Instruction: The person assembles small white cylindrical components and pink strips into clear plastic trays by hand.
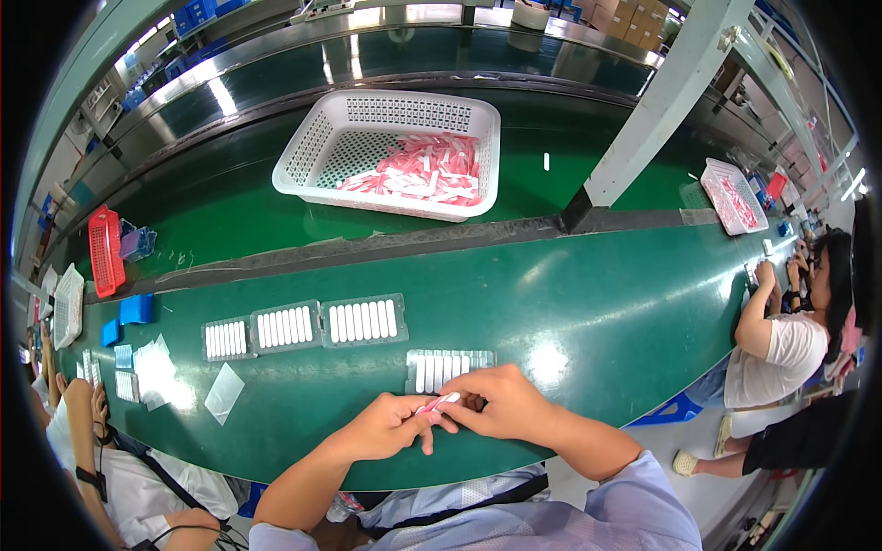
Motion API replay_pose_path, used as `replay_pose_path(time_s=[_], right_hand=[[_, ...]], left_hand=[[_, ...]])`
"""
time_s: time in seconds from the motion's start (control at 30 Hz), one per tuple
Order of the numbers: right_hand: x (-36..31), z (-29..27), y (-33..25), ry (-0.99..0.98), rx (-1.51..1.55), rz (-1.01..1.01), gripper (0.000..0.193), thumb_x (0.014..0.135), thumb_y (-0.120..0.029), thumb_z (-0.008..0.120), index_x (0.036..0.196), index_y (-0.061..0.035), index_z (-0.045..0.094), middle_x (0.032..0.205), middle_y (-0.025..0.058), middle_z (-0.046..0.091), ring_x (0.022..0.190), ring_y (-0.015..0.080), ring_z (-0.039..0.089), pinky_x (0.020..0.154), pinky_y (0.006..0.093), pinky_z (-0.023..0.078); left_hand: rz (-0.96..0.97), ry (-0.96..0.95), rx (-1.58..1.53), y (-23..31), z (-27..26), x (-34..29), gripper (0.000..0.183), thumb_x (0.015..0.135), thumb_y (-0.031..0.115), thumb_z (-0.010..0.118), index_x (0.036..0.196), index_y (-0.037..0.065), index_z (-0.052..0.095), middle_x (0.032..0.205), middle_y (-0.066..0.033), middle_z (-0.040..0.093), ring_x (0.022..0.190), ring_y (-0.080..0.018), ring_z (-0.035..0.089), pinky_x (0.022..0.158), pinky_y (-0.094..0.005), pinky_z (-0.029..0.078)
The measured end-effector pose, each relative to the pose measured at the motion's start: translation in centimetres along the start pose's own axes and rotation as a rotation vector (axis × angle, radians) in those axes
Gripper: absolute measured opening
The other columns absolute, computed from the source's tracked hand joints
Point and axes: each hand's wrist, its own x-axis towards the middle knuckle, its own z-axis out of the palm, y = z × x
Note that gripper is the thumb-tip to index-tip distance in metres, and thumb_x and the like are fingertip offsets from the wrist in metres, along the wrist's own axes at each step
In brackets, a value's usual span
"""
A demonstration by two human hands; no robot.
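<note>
One pink-white stick (439, 402) pinched between left hand (388, 426), right hand (505, 402).

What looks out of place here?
A lone white stick lies loose on the green surface, right of the white perforated basket. It looks stray: pink-and-white pieces are heaped inside the basket; white sticks sit rowed in clear trays.

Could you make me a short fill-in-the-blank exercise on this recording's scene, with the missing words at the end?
1. The left hand and right hand hold a small piece coloured white and ____.
2. The worktable is coloured ____.
3. Beyond the hands to the left, ____ trays of white sticks lie in a row.
4. Between the left and right halves of the large white basket, most pink-and-white pieces lie in the ____.

Missing words: pink; green; three; right.
</note>
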Motion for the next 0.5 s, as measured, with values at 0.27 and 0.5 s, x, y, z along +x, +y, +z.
replay_pose_path(time_s=[0.27,0.5], right_hand=[[-0.23,0.01,0.5,0.008,0.181,-0.096,0.017,0.09,-0.016,0.081,0.104,-0.007,0.079,0.085,0.0092,0.077,0.066,0.017,0.073,0.062,0.0303,0.059],[0.0,-0.34,0.41,-0.077,0.171,-0.104,0.016,0.091,-0.015,0.079,0.104,-0.0057,0.08,0.086,0.0085,0.078,0.069,0.0178,0.074,0.064,0.0295,0.06]], left_hand=[[0.106,-0.017,0.02,-0.08,-0.08,-0.38,0.024,0.108,0.018,0.057,0.106,0.005,0.077,0.084,-0.0031,0.076,0.063,-0.0088,0.068,0.06,-0.0247,0.05],[0.113,-0.037,0.192,-0.29,-0.25,-0.37,0.026,0.109,0.019,0.055,0.108,0.005,0.076,0.086,-0.0042,0.076,0.061,-0.0081,0.066,0.056,-0.0255,0.049]])
